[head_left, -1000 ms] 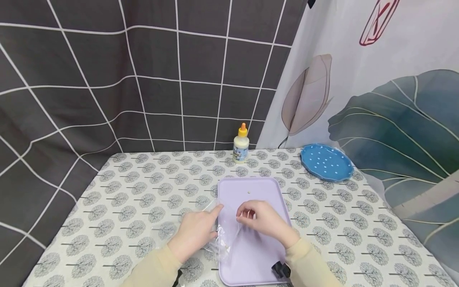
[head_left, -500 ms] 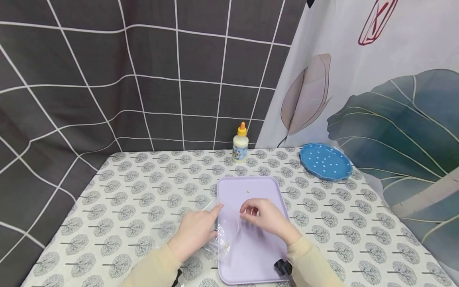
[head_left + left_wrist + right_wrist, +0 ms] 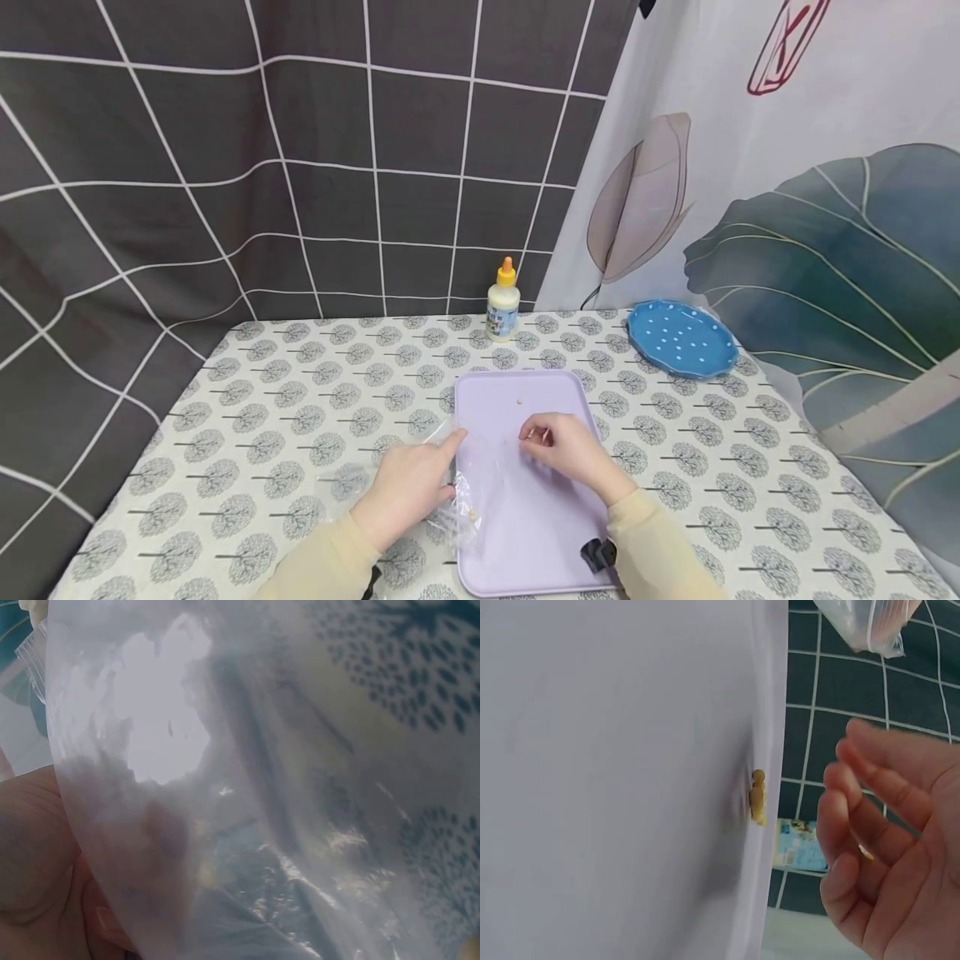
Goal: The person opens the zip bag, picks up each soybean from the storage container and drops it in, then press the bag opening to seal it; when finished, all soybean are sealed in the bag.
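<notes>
My left hand (image 3: pixel 412 479) grips a clear plastic bag (image 3: pixel 471 492) that overlaps the left part of a lilac tray (image 3: pixel 540 533). Small yellow bits (image 3: pixel 471 514) show at the bag's lower part. In the left wrist view the glossy bag (image 3: pixel 255 847) covers most of the picture, with curled fingers (image 3: pixel 45 855) beside it. My right hand (image 3: pixel 566 450) is over the tray, right of the bag. Its fingers curl round a small yellowish piece (image 3: pixel 866 853), mostly hidden in the right wrist view. A tiny golden figure-shaped piece (image 3: pixel 757 796) lies near the tray's far end.
Behind the tray stands a glue-like bottle (image 3: pixel 502 304) with a yellow and orange cap. A blue plate with white dots (image 3: pixel 682 337) is at the back right. A tree-patterned cloth (image 3: pixel 300 417) covers the table, and a dark checked curtain (image 3: pixel 315 200) hangs behind it.
My right hand has moved rightward, away from the bag's edge, and a small pale piece now shows in its fingers. My left hand and the bag have hardly moved.
</notes>
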`<control>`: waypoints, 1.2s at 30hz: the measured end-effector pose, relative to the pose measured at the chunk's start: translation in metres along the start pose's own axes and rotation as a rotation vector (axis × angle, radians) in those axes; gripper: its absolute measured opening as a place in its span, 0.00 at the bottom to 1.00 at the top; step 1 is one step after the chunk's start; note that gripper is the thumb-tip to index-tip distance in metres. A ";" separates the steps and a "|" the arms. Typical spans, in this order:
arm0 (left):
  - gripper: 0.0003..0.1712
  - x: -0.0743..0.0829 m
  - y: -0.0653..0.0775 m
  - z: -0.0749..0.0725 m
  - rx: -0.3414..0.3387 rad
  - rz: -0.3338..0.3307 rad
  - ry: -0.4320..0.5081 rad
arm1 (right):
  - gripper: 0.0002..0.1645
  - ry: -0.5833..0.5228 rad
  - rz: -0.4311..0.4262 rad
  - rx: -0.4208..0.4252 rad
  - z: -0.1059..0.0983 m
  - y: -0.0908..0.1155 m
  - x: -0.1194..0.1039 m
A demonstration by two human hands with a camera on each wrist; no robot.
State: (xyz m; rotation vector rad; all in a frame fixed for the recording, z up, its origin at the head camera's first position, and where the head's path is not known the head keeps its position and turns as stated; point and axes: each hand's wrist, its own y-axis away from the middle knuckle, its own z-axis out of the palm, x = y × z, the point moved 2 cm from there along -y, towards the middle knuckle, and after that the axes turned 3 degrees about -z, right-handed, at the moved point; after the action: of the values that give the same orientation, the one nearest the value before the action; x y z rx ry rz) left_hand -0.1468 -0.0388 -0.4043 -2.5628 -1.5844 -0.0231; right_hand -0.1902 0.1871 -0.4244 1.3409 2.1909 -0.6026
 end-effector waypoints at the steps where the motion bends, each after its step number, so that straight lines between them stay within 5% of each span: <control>1: 0.42 0.000 0.000 0.000 0.001 0.000 0.002 | 0.03 0.001 0.011 0.008 0.000 0.000 0.002; 16: 0.42 -0.001 0.000 0.003 -0.028 -0.025 0.036 | 0.06 0.104 0.170 0.032 -0.004 -0.004 0.017; 36: 0.42 -0.003 0.001 0.003 -0.032 -0.020 0.040 | 0.13 0.255 0.186 -0.039 0.000 -0.013 0.017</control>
State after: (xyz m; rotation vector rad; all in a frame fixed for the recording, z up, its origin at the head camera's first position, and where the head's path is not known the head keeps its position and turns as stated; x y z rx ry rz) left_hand -0.1477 -0.0411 -0.4080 -2.5537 -1.6077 -0.1013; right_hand -0.2082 0.1931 -0.4339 1.6552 2.2248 -0.3330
